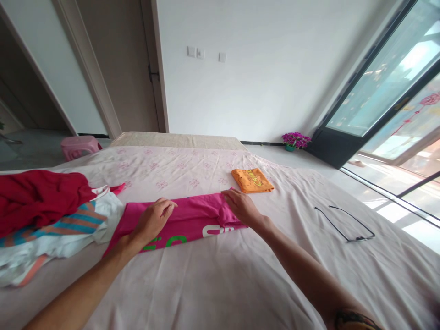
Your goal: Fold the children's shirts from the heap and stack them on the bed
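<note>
A magenta shirt (192, 217) with green and white lettering lies folded into a long strip on the bed's pale pink sheet (206, 284). My left hand (154, 220) rests on the strip's left part with its fingers curled loosely on the cloth. At the strip's right end my right hand (242, 206) lies on the fabric, fingers pressing a bunched fold. A folded orange shirt (252, 179) sits just beyond my right hand.
A pile of clothes lies at the left: a red garment (37, 197) over a white one with teal and orange stripes (65, 229). A bent black wire hanger (345, 223) lies on the right. Pink stool (80, 145), potted purple flowers (295, 140) and glass doors (388, 105) stand beyond.
</note>
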A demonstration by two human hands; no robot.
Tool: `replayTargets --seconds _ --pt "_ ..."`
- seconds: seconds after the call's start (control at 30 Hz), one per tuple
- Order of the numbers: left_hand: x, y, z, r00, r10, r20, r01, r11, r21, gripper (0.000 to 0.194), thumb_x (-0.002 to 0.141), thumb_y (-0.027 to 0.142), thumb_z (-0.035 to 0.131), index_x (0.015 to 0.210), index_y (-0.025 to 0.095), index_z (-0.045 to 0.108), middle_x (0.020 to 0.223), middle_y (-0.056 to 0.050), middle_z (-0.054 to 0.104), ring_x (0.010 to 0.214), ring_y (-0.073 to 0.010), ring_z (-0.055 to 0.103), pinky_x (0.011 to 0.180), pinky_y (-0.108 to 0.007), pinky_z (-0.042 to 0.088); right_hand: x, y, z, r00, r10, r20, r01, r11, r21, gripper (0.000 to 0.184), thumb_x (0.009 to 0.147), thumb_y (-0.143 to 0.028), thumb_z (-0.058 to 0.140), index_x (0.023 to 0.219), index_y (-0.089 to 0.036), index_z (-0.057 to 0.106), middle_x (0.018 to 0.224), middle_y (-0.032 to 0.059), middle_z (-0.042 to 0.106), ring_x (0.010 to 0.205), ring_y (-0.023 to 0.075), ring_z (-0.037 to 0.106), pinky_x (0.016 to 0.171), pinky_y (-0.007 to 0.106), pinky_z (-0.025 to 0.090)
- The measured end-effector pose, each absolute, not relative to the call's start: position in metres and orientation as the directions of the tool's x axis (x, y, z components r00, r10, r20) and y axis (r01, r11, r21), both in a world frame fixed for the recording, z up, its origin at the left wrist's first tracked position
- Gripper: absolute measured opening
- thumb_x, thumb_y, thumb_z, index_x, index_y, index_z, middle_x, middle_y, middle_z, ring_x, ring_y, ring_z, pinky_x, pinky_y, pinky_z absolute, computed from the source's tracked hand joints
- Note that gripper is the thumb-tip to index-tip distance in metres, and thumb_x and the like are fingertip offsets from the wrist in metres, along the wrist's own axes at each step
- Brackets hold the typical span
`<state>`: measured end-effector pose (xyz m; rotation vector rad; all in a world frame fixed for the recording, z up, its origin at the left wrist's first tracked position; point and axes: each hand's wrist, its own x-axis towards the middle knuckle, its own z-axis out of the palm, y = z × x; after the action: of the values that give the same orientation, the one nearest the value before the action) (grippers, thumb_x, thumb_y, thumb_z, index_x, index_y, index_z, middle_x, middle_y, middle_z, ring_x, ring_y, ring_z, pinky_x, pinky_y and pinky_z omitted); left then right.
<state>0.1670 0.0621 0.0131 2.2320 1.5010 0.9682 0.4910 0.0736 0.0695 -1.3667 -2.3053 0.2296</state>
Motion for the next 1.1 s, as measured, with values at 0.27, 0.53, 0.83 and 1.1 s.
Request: replayTargets --seconds 0.27,0.53,0.83,1.1 --pt "0.128 0.058 -0.011 0.134 0.895 0.425 0.937 -0.254 0.239 0.021 0.090 0.029 0.045 0.101 0.019 0.059 0.107 -0.011 0.059 0.102 -0.0269 0.058 0.094 -0.044 0.048 0.501 0.101 0.020 -0.495 0.860 0.121 0.868 0.495 0.030 0.060 0.101 -0.043 0.037 0.152 -0.011 0.035 0.156 0.0173 0.035 0.148 0.0314 0.023 0.118 0.053 0.022" --pt "0.099 0.040 -0.029 0.125 0.907 0.402 0.971 -0.196 0.139 0.037 0.093 0.041 0.043 0.120 0.019 0.052 0.130 -0.015 0.050 0.124 -0.0312 0.049 0.102 -0.048 0.043 0.511 0.100 0.020 -0.492 0.851 0.187 0.870 0.489 0.062 0.061 0.101 -0.045 0.037 0.155 -0.018 0.030 0.159 0.0129 0.028 0.149 0.0290 0.019 0.120 0.054 0.015" --pt "0.043 0.054 -0.028 -0.050 0.964 0.262 0.923 -0.056 0.380 0.054 0.086 0.037 0.044 0.133 0.010 0.044 0.126 -0.018 0.058 0.121 -0.0279 0.055 0.104 -0.039 0.043 0.498 0.085 0.013 -0.679 0.726 0.110 0.730 0.683 -0.007 0.064 0.102 -0.050 0.036 0.156 -0.017 0.025 0.158 0.0122 0.030 0.148 0.0278 0.025 0.121 0.051 0.020" --pt "0.036 0.040 0.003 -0.126 0.986 0.114 0.936 0.080 0.342 0.046 0.080 0.053 0.056 0.106 0.016 0.058 0.093 -0.013 0.070 0.093 -0.0297 0.067 0.083 -0.036 0.048 0.490 0.088 0.026 -0.636 0.756 0.158 0.747 0.654 -0.118 0.059 0.104 -0.047 0.026 0.157 -0.022 0.020 0.160 0.0083 0.025 0.150 0.0246 0.018 0.121 0.050 0.022"
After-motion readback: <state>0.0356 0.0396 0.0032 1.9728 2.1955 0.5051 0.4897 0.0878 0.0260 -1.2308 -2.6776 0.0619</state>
